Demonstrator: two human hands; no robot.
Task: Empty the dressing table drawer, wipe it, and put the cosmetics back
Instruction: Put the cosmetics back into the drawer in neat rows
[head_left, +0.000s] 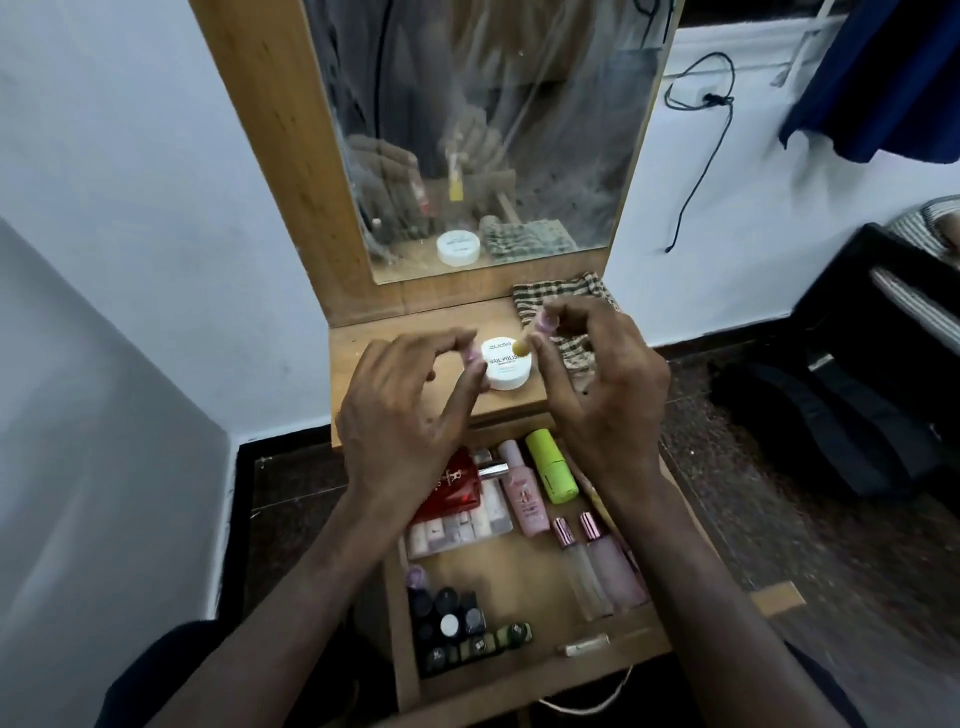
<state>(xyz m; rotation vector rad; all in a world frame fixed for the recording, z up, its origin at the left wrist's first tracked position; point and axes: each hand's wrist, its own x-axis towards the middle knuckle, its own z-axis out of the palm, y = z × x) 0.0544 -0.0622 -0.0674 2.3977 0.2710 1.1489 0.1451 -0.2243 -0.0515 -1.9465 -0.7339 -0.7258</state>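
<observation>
The drawer (540, 675) of the wooden dressing table (363, 358) stands pulled out. In it lie a red perfume bottle (452, 486), a pink bottle (524, 493), a green tube (550, 467), two pink-capped spray bottles (597, 566), a pale palette (462, 525), several dark nail polish bottles (452, 618) and a slim vial (584, 646). A white nail polish jar (506, 364) sits on the table top. My right hand (602, 384) hovers above it and pinches a slim yellow-tipped tube (522, 347). My left hand (400, 410) hangs beside the jar with loosely curled fingers, holding nothing.
A checked cloth (566, 299) lies on the table top at the back right, below the mirror (493, 130). Dark bags (831, 415) sit on the floor to the right. A black cable (701, 171) hangs down the white wall.
</observation>
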